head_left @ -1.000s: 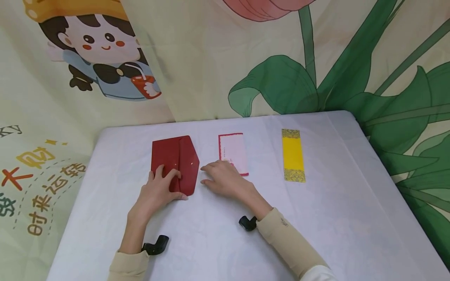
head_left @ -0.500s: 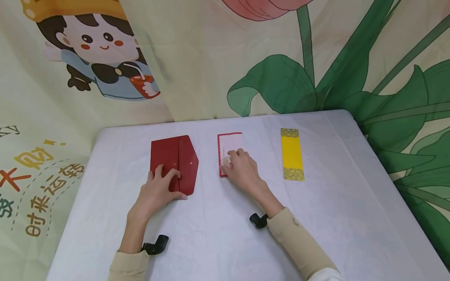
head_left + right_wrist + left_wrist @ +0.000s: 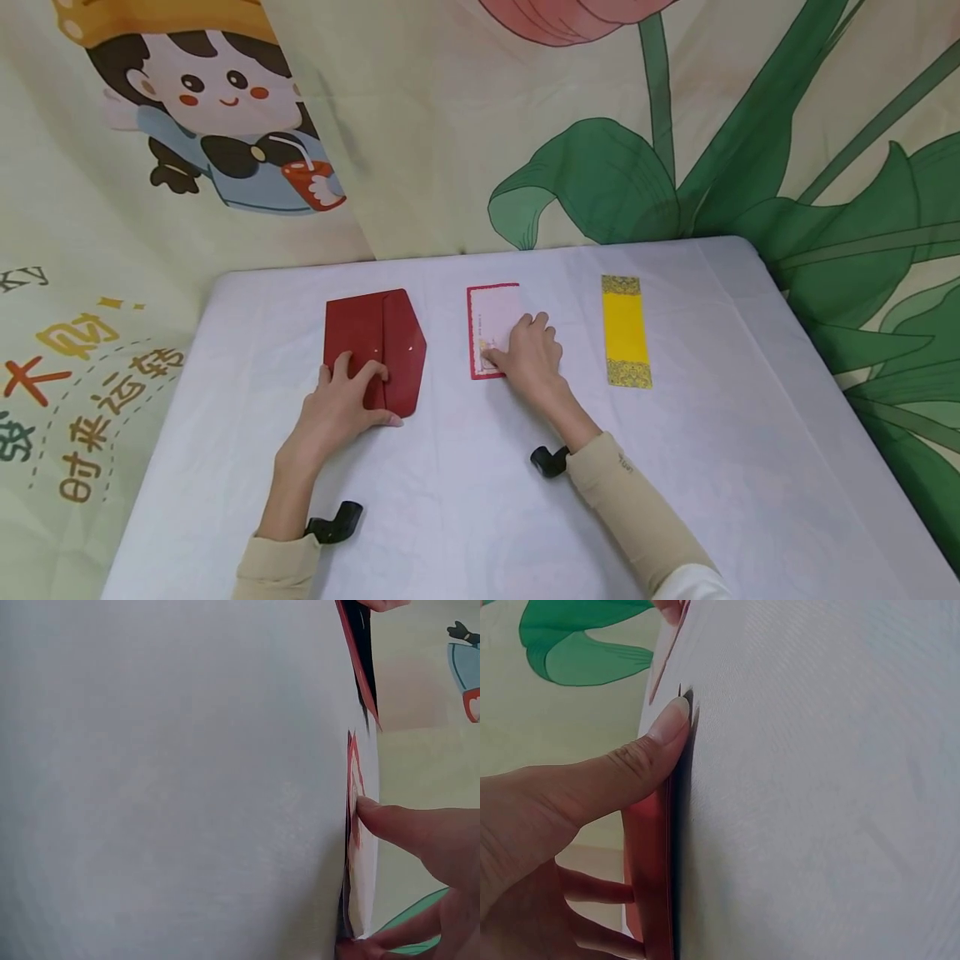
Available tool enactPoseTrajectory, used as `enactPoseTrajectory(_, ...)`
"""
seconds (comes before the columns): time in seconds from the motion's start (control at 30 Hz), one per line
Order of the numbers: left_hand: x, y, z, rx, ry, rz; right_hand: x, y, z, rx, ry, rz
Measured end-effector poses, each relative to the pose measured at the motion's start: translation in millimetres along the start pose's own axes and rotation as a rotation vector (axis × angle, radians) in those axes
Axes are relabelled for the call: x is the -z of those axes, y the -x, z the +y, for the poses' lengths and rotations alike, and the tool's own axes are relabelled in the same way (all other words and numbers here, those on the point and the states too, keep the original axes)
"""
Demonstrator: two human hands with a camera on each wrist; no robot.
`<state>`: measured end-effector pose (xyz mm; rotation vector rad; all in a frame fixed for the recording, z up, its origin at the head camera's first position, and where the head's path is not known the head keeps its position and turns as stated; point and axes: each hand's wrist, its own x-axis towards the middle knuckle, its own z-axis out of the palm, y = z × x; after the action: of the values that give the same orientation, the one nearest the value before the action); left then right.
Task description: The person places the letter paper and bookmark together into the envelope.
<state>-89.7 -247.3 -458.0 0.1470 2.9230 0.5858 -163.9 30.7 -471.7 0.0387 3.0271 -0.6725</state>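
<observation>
A dark red envelope (image 3: 356, 333) lies on the white-covered table, its pointed flap spread to the right. My left hand (image 3: 337, 408) rests on its lower part, fingertips on the face and thumb at the near edge. In the left wrist view the thumb (image 3: 645, 754) lies over the envelope's edge. To the right is a pale pink card (image 3: 495, 308) with a red border. My right hand (image 3: 534, 358) grips it across its width, thumb on the printed face and fingers at the right edge. The right wrist view shows the thumb (image 3: 394, 825) against the card (image 3: 356, 825).
A yellow strip (image 3: 624, 333) with patterned gold ends lies flat to the right of the card. Black wrist devices (image 3: 335, 523) sit at both cuffs. Behind the table (image 3: 442, 533) hangs a printed cloth (image 3: 420, 125) with leaves and a cartoon figure.
The right hand has moved from between envelope and card onto the card, then shifted right to its far edge, gripping it. The left hand has stayed on the envelope.
</observation>
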Motion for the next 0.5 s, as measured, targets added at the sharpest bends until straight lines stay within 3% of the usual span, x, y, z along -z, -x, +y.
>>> enactPoseTrajectory(0.5, 2.3, 0.2, 1.6, -0.002, -0.006, -0.005, 4.3, -9.7, 9.2, -0.118, -0.328, -0.073)
